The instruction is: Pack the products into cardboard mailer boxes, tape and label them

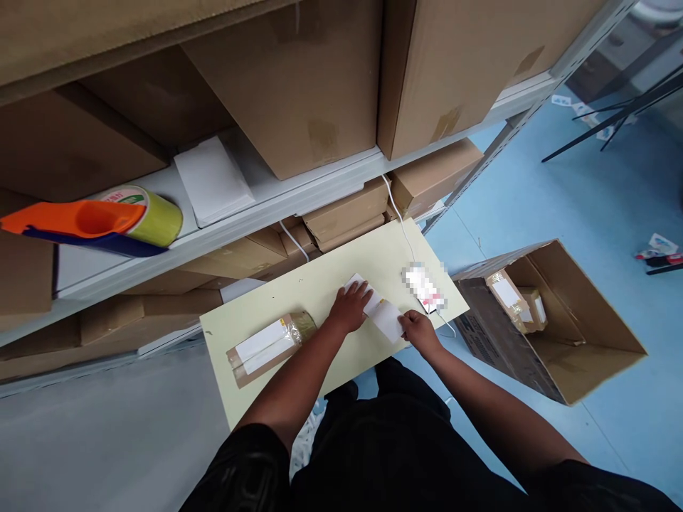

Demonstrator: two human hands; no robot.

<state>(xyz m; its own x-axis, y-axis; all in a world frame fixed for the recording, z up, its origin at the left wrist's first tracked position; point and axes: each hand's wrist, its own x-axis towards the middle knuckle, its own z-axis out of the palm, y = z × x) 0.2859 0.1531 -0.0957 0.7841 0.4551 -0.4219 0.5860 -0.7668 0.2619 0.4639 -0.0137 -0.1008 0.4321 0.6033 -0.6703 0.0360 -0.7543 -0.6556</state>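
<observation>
White paper strip (385,321), long, small orange-yellow marks, lying aslant on desk (299,288) between both grips: left grip (351,307) spread over far end, right grip (419,330) pinching near-right edge.

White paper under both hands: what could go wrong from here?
1. The left hand presses on the paper while the right hand pinches a corner; an uneven pull might crease it.
2. The phone lies near the table's right end; a snagged cable could shift it.
3. The left forearm passes close to the parcel and might nudge it.
</observation>
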